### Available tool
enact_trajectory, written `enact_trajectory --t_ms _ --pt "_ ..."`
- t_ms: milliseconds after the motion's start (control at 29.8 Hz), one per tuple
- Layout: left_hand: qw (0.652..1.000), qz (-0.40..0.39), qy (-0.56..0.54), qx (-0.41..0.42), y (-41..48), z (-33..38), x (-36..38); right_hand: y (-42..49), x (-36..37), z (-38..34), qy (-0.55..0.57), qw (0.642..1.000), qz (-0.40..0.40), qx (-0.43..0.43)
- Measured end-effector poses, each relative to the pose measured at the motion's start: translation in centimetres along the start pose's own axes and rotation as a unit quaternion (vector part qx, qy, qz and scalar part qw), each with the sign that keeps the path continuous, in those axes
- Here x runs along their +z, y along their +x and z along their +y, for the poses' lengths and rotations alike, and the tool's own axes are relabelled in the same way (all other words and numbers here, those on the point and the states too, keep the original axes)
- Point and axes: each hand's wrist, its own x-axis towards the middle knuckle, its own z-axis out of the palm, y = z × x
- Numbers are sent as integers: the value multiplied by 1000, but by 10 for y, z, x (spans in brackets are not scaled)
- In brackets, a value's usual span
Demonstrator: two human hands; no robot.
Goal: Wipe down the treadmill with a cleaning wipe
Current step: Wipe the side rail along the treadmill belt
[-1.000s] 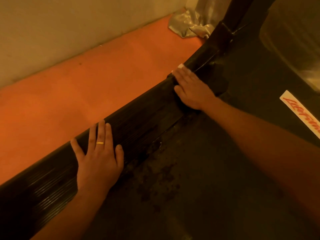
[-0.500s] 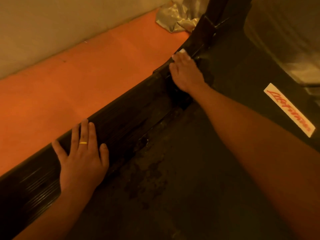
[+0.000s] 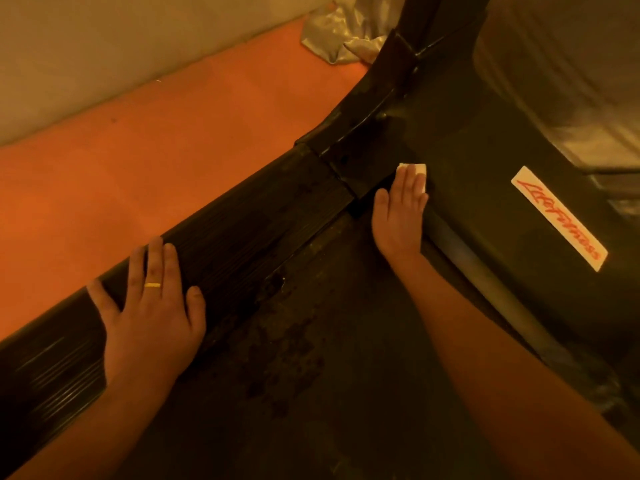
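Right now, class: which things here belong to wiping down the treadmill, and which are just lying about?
Job: wipe, pressed under the right hand; treadmill hood, rail and belt; left hand, resting on the rail.
Lying about: crumpled silver sheet; floor; wall.

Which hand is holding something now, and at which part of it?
No grip: the right hand presses the wipe flat under straight fingers onto the treadmill cover. The left hand rests flat on the side rail.
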Motion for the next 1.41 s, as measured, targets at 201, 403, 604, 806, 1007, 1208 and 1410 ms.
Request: enact_trajectory --t_ms 201,403,604,806,1007,1208,1410 --pt "1000 -8 15 -2 1 -1 3 42 6 -58 26 994 -71 -80" --pt "1000 4 12 3 2 -2 5 92 -3 -78 -108 949 -165 -246" --pt "1000 12 20 6 1 0 4 136 -25 -73 -247 934 -125 -225" --pt "1000 -3 28 3 2 -1 5 129 -10 -106 -203 961 -110 -150" --pt "1000 -12 20 7 2 -1 4 92 20 -120 -91 955 -182 -217" --pt "1000 7 5 16 2 -2 4 25 4 -153 -45 922 -268 -277" --pt "997 5 -29 72 -7 -21 5 17 17 -168 -70 931 -256 -252"
